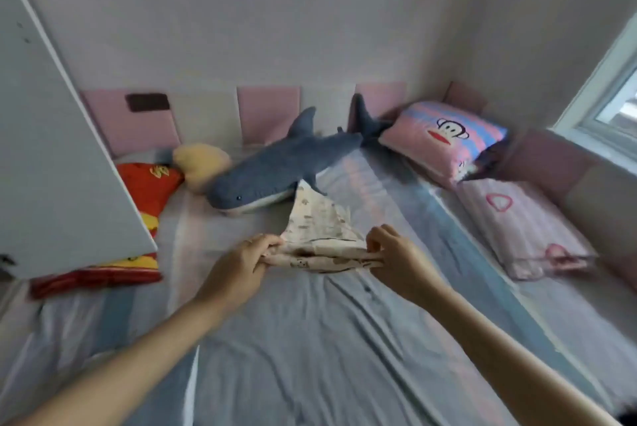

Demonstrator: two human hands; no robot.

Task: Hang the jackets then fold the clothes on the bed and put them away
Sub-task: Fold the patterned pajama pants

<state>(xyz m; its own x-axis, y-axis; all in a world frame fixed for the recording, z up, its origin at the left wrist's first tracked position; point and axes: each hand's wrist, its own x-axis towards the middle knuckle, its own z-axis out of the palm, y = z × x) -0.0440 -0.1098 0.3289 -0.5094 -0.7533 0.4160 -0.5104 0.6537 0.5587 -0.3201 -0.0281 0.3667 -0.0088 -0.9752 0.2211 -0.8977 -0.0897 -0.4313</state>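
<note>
A small cream garment with a dark print lies on the striped grey-blue bed sheet, bunched along its near edge and tapering to a point towards the shark. My left hand grips the left end of that near edge. My right hand pinches the right end. Both arms reach forward over the bed.
A blue plush shark lies just behind the garment. A yellow plush and a red pillow sit at left, under a white open cupboard door. A monkey pillow and a pink heart pillow lie at right below a window.
</note>
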